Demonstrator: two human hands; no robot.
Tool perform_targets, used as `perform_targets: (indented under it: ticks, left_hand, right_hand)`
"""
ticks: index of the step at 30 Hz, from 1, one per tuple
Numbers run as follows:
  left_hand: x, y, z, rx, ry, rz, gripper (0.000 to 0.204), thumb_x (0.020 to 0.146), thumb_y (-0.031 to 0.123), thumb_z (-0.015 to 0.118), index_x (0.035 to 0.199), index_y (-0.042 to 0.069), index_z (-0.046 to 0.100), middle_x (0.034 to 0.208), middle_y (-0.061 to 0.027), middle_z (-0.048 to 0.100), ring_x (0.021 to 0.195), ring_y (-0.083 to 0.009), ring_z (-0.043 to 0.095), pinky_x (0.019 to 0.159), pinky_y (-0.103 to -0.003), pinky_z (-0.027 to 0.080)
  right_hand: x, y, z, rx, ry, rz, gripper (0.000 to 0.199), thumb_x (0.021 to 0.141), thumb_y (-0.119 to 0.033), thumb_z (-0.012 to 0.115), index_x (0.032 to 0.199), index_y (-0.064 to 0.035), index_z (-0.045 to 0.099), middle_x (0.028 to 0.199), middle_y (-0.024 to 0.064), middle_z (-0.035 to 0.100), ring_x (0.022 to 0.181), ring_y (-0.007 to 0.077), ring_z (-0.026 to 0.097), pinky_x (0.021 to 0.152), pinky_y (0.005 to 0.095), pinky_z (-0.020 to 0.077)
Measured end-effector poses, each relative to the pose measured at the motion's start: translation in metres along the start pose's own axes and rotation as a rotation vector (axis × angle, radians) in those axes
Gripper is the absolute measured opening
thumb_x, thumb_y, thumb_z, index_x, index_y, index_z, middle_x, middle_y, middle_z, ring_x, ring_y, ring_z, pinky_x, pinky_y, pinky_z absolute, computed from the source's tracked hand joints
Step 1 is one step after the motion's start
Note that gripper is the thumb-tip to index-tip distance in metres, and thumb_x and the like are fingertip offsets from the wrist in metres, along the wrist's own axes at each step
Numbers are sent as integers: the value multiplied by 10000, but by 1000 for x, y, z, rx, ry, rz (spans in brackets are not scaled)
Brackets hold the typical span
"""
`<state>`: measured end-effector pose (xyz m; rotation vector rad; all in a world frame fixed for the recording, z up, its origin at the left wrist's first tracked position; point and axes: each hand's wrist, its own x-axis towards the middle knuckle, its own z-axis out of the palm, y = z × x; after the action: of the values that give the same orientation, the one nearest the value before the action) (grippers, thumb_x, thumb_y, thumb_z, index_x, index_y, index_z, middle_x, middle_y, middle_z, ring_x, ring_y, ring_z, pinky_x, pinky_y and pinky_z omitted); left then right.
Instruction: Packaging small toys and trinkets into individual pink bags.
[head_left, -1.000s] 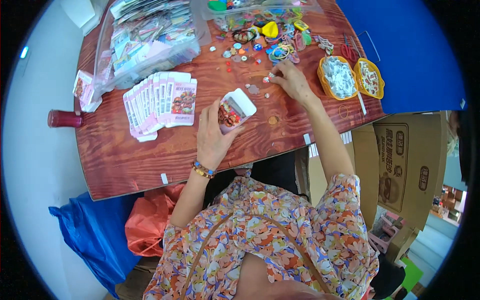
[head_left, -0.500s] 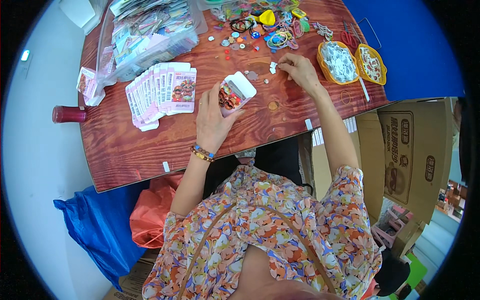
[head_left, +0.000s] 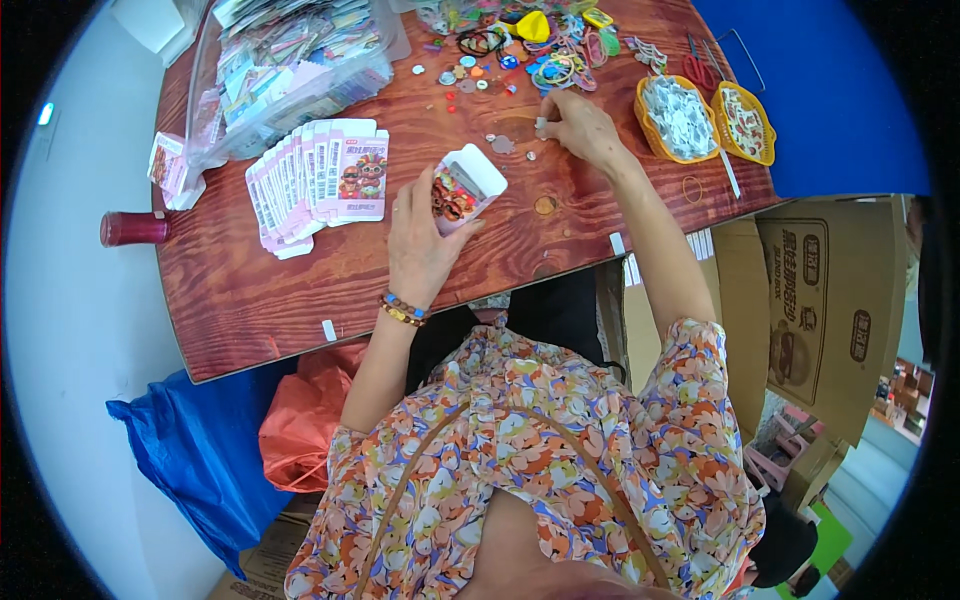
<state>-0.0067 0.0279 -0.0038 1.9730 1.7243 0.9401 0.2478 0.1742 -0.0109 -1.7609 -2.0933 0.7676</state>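
My left hand (head_left: 418,245) is closed around a small pink-and-white cardboard box (head_left: 468,188) printed with cartoon figures, its white top flap standing up. To the right and farther away, my right hand (head_left: 583,130) pinches a small whitish piece (head_left: 542,127) just over the tabletop; its exact kind is too small to make out. Near those fingers lie a flat grey-brown piece (head_left: 503,146) and a little round trinket (head_left: 531,156). Left of the held box, a fanned row of flat pink-and-white cartons (head_left: 325,178) rests on the red-brown wooden table (head_left: 400,290).
A clear plastic bin (head_left: 300,105) full of packets stands at the far left, beside a red-capped jar (head_left: 135,228). Colourful bands (head_left: 560,70) and small trinkets lie at the back. Two yellow baskets (head_left: 648,135) of small pieces and red scissors (head_left: 697,68) sit at the right.
My right hand has moved slightly left and away from me, and its fingers have closed on the small whitish piece lying there. My left hand still holds the box in nearly the same place.
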Motion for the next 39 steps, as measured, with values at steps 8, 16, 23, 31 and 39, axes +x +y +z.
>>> perform_targets:
  ticks: [8, 16, 23, 31, 39]
  left_hand:
    - [4, 3, 0, 40, 13, -7, 848, 673, 229, 874, 1378, 31, 448, 1191, -185, 547, 1087, -368, 562, 893, -440, 500]
    - [13, 21, 18, 17, 26, 77, 851, 657, 199, 884, 1373, 50, 449, 1174, -171, 550, 1072, -374, 572, 854, -445, 527]
    - [12, 22, 13, -136, 17, -5, 791, 677, 194, 884, 1341, 32, 487, 1128, -177, 568, 1040, -359, 579, 855, -436, 491]
    - [19, 27, 18, -187, -29, 47, 788, 682, 163, 886, 1348, 18, 491, 1141, -171, 575, 1057, -335, 594, 880, -419, 495]
    - [20, 38, 31, -185, -88, 69, 818, 682, 163, 887, 1365, 7, 464, 1160, -177, 571, 1077, -335, 594, 897, -412, 498]
  right_hand:
    - [-40, -55, -22, 818, -9, -68, 67, 860, -61, 712, 891, -21, 667, 789, -14, 654, 651, 49, 566, 544, 227, 441]
    - [-77, -96, -17, -30, 102, -177, 180, 882, -238, 665, 1028, -152, 727, 838, 121, 711, 791, 302, 705, 674, 403, 536]
    - [-81, -61, -41, 343, 256, -165, 228, 924, -194, 652, 1095, -55, 710, 824, 64, 728, 670, 155, 682, 580, 301, 522]
    - [-67, 98, -127, -206, 401, 235, 276, 823, -285, 678, 1024, -101, 722, 975, 127, 724, 909, 316, 686, 768, 432, 529]
    - [-67, 116, -132, -50, 338, 192, 213, 883, -177, 649, 997, -9, 712, 776, 70, 668, 635, 127, 606, 627, 307, 492]
